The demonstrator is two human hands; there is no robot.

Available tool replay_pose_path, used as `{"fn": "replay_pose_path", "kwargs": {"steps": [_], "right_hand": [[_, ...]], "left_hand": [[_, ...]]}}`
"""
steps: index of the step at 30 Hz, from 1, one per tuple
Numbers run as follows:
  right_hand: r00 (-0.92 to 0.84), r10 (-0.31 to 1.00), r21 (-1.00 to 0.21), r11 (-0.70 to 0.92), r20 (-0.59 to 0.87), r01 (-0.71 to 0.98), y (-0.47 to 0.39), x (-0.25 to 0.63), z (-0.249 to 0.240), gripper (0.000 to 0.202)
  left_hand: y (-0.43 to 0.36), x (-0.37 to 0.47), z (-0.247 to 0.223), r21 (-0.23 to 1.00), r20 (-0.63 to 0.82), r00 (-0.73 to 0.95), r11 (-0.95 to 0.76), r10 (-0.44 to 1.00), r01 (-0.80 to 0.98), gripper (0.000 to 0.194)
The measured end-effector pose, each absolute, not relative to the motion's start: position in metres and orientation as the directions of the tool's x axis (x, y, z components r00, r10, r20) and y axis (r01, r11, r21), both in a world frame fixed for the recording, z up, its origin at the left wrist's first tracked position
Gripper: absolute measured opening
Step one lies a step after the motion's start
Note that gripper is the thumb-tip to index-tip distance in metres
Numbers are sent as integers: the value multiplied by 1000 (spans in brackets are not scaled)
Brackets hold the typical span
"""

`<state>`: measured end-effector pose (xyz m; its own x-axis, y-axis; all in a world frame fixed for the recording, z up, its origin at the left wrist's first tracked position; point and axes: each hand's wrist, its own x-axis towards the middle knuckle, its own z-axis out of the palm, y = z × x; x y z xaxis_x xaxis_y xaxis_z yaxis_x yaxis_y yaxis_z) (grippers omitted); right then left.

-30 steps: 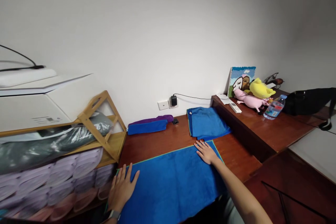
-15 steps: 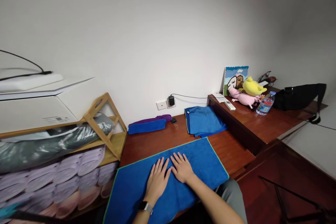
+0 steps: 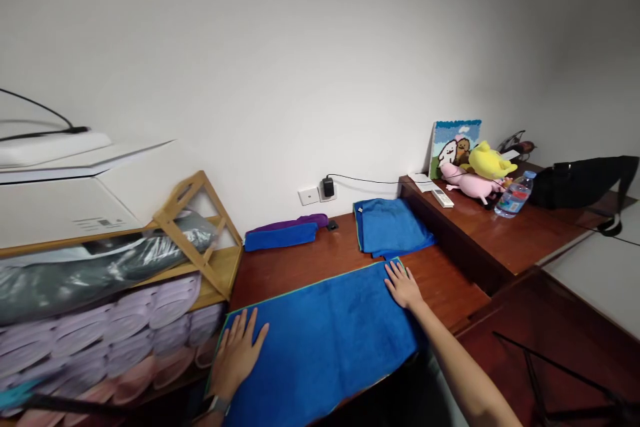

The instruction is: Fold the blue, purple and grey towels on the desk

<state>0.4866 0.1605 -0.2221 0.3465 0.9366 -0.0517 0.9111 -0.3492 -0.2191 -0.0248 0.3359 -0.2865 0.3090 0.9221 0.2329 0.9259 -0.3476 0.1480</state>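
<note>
A blue towel [image 3: 320, 333] with a green edge lies spread over the front of the wooden desk, its near edge reaching the desk's front. My left hand [image 3: 236, 353] rests flat on the towel's left end, fingers spread and pointing at its far left corner. At the far right corner, my right hand [image 3: 403, 284] lies on the cloth with its fingers apart. Neither hand holds anything. Behind the towel are a folded blue cloth [image 3: 393, 228] at the right and a long blue folded cloth [image 3: 281, 237] with a purple one [image 3: 300, 220] at the left.
A wooden shelf [image 3: 225, 267] with lilac slippers [image 3: 173, 303] and a white box [image 3: 65, 207] stands left. On the raised right surface [image 3: 495, 240] are plush toys [image 3: 470, 183], a bottle [image 3: 515, 195], a remote [image 3: 443, 198] and a black bag [image 3: 580, 181]. A cord runs from a charger [image 3: 328, 186].
My hands have moved apart from the towel's middle, the left one to the left end and the right one to the far right corner. The view has shifted slightly.
</note>
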Motion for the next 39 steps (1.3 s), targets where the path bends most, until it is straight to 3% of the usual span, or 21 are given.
{"fn": "replay_pose_path", "kwargs": {"steps": [3, 6, 10, 13, 21, 30, 33, 39], "right_hand": [[335, 941, -273, -310, 49, 911, 162, 435, -224, 60], [172, 968, -361, -97, 182, 928, 151, 366, -237, 60], [41, 983, -453, 44, 177, 890, 133, 317, -250, 62], [37, 992, -465, 22, 117, 885, 133, 333, -246, 62], [131, 991, -342, -111, 37, 933, 160, 420, -231, 59], [114, 993, -329, -103, 13, 939, 189, 432, -237, 60], [190, 982, -349, -177, 1, 920, 187, 446, -240, 58], [240, 970, -245, -245, -48, 938, 185, 487, -242, 62]], "left_hand": [[314, 13, -270, 143, 274, 357, -405, 893, 903, 76], [269, 55, -263, 128, 322, 546, -607, 774, 785, 65], [228, 76, -272, 133, 271, 623, -670, 734, 731, 60], [237, 61, -279, 136, 222, 577, -611, 786, 780, 64], [313, -10, -292, 91, 173, 430, -449, 886, 889, 73], [358, -12, -287, 118, 172, 397, -419, 902, 900, 78], [360, -14, -287, 107, 162, 400, -419, 902, 902, 76], [365, -22, -283, 94, 123, 370, -382, 921, 919, 75]]}}
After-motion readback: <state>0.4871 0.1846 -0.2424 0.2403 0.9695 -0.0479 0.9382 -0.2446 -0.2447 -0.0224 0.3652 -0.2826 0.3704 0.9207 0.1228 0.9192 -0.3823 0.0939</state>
